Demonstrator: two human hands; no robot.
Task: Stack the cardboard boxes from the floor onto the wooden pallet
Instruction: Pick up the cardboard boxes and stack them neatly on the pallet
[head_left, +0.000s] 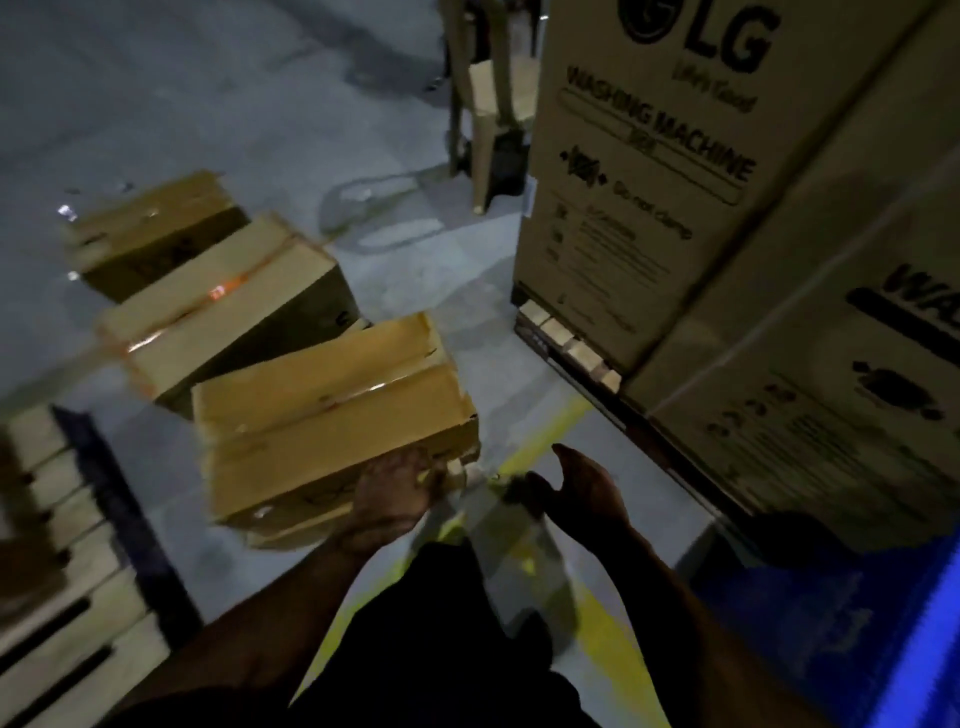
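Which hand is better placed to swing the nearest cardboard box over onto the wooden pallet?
Probably left: the left hand already grips the nearest box, and the pallet lies left. The right hand hangs open.

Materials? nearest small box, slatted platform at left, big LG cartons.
Nearest box: brown corrugated cardboard, matte, glossy tape strip along the flap seam. Slatted pallet: looks like pale bare wood, planks with dark gaps; blur leaves the finish open. LG carton: tan printed cardboard, black lettering.

Left hand (395, 493) gripping near cardboard box (332, 415), right hand (587, 486) relaxed beside it, 2 more boxes (228, 306) behind, wooden pallet (62, 561) at left
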